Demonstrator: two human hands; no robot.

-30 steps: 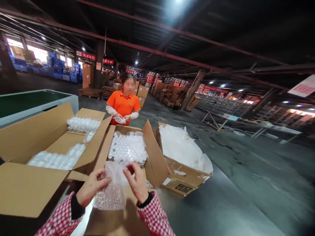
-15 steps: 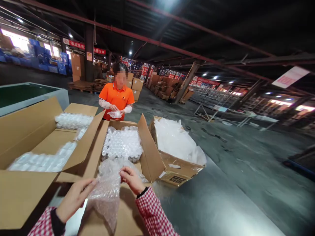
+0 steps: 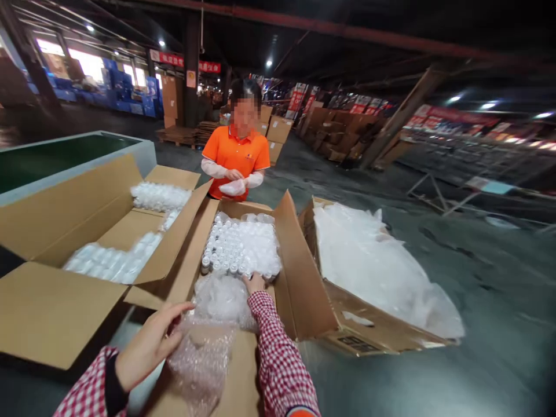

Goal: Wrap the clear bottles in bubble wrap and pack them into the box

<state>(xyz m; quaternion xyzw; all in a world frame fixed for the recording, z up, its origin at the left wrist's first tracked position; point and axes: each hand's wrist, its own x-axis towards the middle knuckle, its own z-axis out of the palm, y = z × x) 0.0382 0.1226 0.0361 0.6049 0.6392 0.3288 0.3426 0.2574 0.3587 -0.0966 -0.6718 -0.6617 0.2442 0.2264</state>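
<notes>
Bubble wrap (image 3: pixel 202 359) drapes over the near flap of the middle carton (image 3: pixel 299 278). My left hand (image 3: pixel 152 341) is at the wrap's left edge, thumb and fingers apart, with nothing gripped. Inside the carton, my right hand (image 3: pixel 255 282) reaches to the near edge of a block of small capped bottles (image 3: pixel 238 246); its fingertips are hidden among them, so I cannot tell what they hold. More crumpled clear plastic (image 3: pixel 221 298) lies between the bottles and the wrap.
At left, an open carton (image 3: pixel 78 202) holds wrapped rows (image 3: pixel 115 259). White plastic bags (image 3: pixel 373 266) fill a carton at right. Across the cartons stands a person in an orange shirt (image 3: pixel 237 153) holding a clear bag. A green-topped conveyor (image 3: pixel 65 153) is behind left.
My right hand has let go of the bubble wrap and moved forward to the bottles. My left hand has opened slightly beside the wrap. The view has shifted, with the cartons now larger.
</notes>
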